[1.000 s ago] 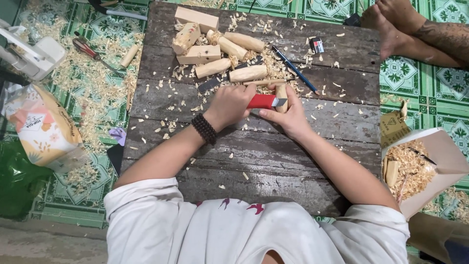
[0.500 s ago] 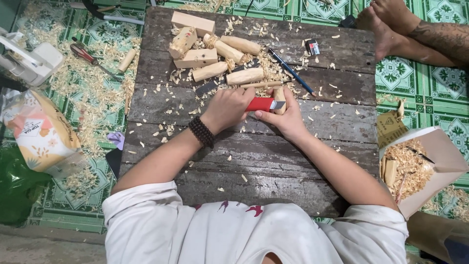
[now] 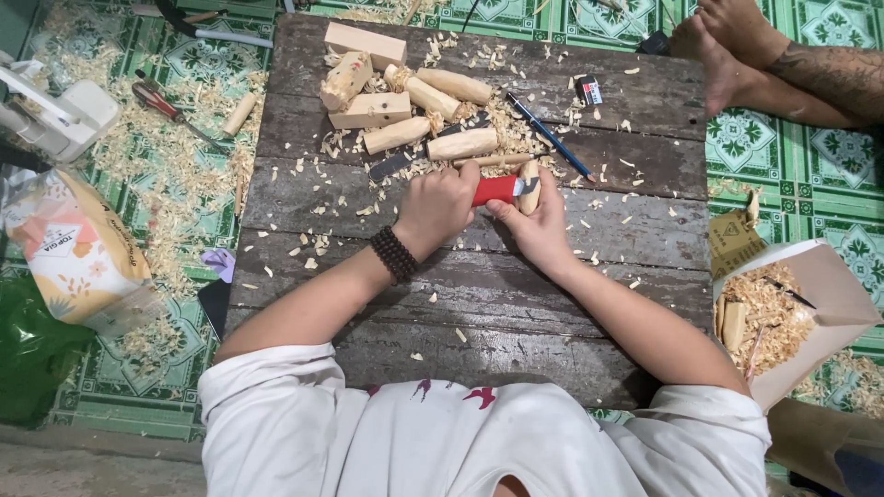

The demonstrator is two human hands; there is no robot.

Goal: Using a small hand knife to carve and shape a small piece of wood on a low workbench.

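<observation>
Comparing with a second ago: I see left hand (image 3: 442,207) still closed on red-handled knife (image 3: 497,190), right hand (image 3: 539,221) gripping wood piece (image 3: 529,187); both nudged slightly desk-centre (image 3: 460,313).

Packages around the whittling hands

Far left of the grip, an orange-and-white printed bag (image 3: 74,248); lower right, an open cardboard box (image 3: 829,308); above right, a small matchbox-like pack (image 3: 589,89).
</observation>
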